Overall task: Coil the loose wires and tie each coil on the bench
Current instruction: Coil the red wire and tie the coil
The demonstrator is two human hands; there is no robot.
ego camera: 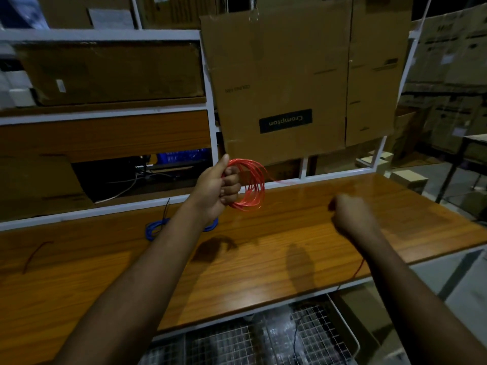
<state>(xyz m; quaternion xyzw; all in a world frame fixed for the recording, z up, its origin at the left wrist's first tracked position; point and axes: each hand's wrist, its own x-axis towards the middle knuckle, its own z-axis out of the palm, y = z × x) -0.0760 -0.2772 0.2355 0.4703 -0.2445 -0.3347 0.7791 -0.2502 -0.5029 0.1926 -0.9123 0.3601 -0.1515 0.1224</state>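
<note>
Wooden bench (pixel 290 233), cartons behind: left hand (pixel 220 189) grips red wire coil (pixel 250 185) upright above it, keeping loops gathered; blurred right hand (pixel 351 214), fingers curled, apparently drawing the tail.

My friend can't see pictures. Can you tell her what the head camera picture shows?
A person's left hand holds up a red wire coil above a wooden bench, while the right hand, blurred and curled, seems to pull a loose strand that runs from the coil. A blue wire coil lies on the bench, and a big cardboard box hangs behind.
</note>
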